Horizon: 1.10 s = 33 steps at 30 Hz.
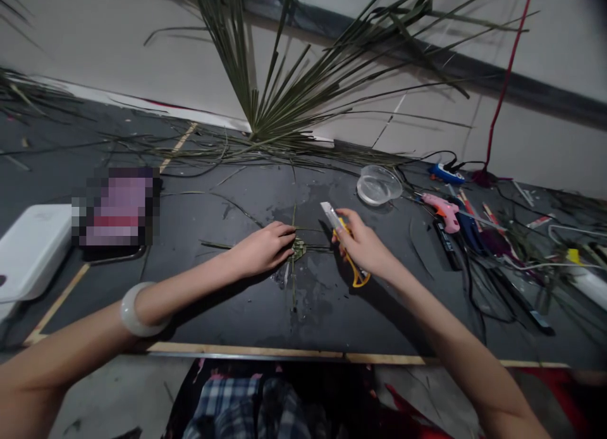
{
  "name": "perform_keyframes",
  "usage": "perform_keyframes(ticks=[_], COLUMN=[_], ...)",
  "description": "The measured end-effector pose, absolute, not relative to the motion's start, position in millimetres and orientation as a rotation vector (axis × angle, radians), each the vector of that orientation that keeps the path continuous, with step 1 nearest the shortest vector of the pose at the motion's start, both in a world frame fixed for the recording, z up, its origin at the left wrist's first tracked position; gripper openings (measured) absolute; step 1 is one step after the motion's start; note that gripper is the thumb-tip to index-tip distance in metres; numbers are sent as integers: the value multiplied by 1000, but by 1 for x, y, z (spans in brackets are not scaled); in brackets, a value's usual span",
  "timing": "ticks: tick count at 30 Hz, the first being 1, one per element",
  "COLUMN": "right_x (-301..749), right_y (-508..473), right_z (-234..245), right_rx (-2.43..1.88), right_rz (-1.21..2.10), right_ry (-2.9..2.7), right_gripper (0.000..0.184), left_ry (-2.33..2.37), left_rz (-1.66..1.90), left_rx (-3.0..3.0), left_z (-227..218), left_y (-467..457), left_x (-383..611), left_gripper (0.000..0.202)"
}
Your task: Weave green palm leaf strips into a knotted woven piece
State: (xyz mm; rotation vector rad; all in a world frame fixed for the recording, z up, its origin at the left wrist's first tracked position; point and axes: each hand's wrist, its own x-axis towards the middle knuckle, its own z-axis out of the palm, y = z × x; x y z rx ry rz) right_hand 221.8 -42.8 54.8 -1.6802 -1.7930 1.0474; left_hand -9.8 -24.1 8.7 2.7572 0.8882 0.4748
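Note:
A small woven piece of green leaf strips (299, 249) lies on the dark tabletop, with narrow strip ends reaching out from it on several sides. My left hand (271, 244) is on its left edge, fingers together and bent over it; the thumb is hidden. Just to the right, my right hand (356, 240) is closed around a yellow utility knife (342, 231). The knife's blade end points up and away to the left, and its looped yellow end sticks out below the hand. The blade is apart from the weave.
A fan of long leaf strips (284, 104) leans against the wall, with loose strips along its base. Right of centre stand a clear plastic bowl (378, 187) and a pink glue gun (443, 210) among cables. Leftward lie a blurred phone (121, 211) and a white box-like object (38, 252).

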Motion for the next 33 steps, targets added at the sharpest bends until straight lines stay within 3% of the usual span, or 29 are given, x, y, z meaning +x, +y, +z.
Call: perform_keyframes(ticks=[3, 9, 33], right_x=[207, 184, 171], right_y=[-58, -67, -72], right_z=[54, 47, 42], right_rx=[-1674, -1615, -1733], right_rz=[1003, 580, 526], right_ry=[-1969, -2256, -2337], right_gripper=[46, 44, 42], left_ry=[930, 950, 937], left_rz=[479, 463, 446], left_rx=[2764, 2763, 2782], left_z=[9, 7, 4], left_y=[-28, -31, -32], left_x=[-2, 0, -5], left_gripper=[28, 32, 30])
